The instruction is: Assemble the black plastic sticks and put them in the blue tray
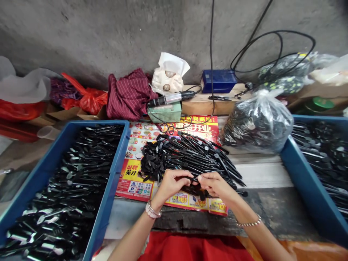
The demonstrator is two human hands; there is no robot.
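Observation:
My left hand and my right hand meet just in front of a pile of black parts. Fingertips of both are pinched on a small dark piece between them; its shape is mostly covered. Long thin black rods, some with round ends, lie heaped behind the hands. Short flat black pieces form the heap's left side. Under the pile a red and yellow printed sheet is spread on the table.
Blue bins of black parts stand at left and right. Behind are a clear bag of parts, a blue box, a silver tool on a green box, maroon cloth and hanging cables.

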